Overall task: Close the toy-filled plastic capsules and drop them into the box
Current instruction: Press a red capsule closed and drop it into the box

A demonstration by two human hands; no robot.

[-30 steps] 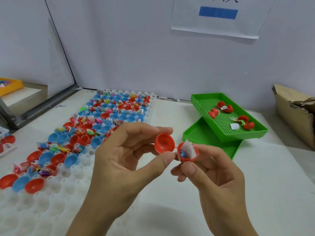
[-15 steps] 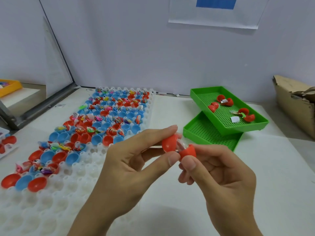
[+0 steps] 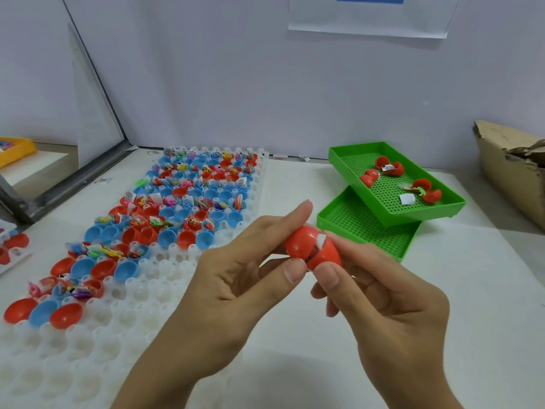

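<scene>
White tabletop (image 3: 442,290) runs back to a pale wall, carrying a long white holder tray (image 3: 88,364) of open red and blue capsule halves on the left, two stacked green trays (image 3: 383,225) further back on the right, and a torn cardboard box (image 3: 507,172) at the far right edge. Held above the table between both hands is the red capsule (image 3: 312,249), its halves nearly together with a white paper slip (image 3: 321,241) caught in the seam. Left hand (image 3: 236,284) pinches one half between thumb and forefinger; right hand (image 3: 392,308) pinches the other the same way. To close it well, I would tuck that slip inside first, line up the rims squarely, then squeeze evenly until they seat, before carrying it right to the box
</scene>
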